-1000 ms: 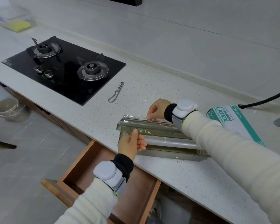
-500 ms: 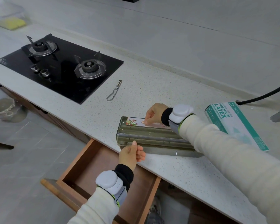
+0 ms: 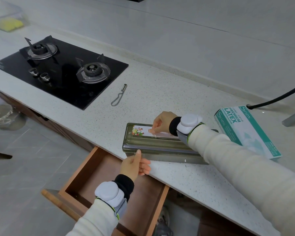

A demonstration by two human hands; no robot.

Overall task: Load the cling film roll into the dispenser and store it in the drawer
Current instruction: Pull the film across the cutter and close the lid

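Right now the green-tinted cling film dispenser [image 3: 153,143] lies lengthwise on the speckled bench [image 3: 160,99], close to its front edge, with its lid down. I cannot make out the roll through its walls. The right hand [image 3: 162,122] comes over the top, its fingers [image 3: 156,129] bunched narrow with the tips on the printed label of the lid; whether they nip anything I cannot tell. The left hand [image 3: 134,165] sits at the near left corner, thumb straight up against the front wall and the other fingers loosely curled at the bench edge, holding nothing. At seven o'clock from the dispenser the wooden drawer [image 3: 85,169] stands pulled open below the bench. A metal peeler [image 3: 118,96] lies at eleven o'clock, the black gas hob [image 3: 58,70] at ten, and a box of latex gloves [image 3: 247,132] at three.
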